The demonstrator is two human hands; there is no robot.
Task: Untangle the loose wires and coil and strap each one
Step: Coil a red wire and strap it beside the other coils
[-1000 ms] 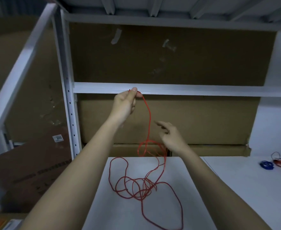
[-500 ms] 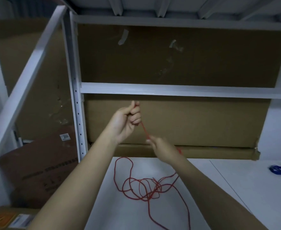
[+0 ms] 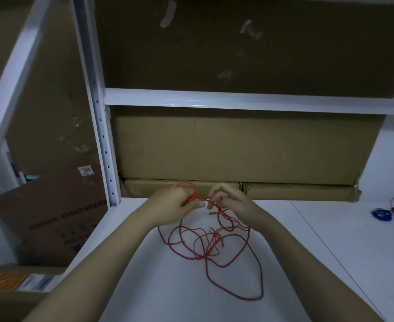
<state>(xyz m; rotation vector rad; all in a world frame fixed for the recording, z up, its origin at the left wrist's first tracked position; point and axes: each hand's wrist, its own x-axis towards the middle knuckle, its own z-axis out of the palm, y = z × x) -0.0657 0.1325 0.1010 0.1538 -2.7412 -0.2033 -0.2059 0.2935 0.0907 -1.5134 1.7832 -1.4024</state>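
We found both hands lower than half a second before: the left hand [image 3: 176, 203], earlier raised in front of the cardboard, had come down to the far edge of the white table [image 3: 330, 252], and the right hand [image 3: 232, 201] had closed in just beside it. The taut stretch of wire seen between them earlier had given way to a short arc. A small round loop now stood above the left hand, where none showed before.

The red wire [image 3: 214, 247] was thin, round in section and matte. The left hand gripped it with curled fingers and thumb, the loop rising over the knuckles. The right hand pinched the same strand just beside, its fingers curled. From there the wire dropped to the table and lay in a loose tangle of overlapping loops between the forearms, with one long loop trailing toward the near right.

The table top was smooth and flat. Behind it stood flat brown cardboard sheets [image 3: 237, 147], dull and creased, with scraps of tape on the upper one. A white metal rack post [image 3: 103, 140], punched with holes, rose at the left, and a white crossbar [image 3: 237, 101] ran across. A small blue coil [image 3: 381, 213] lay far right on the table, touching further red wire at the frame edge.
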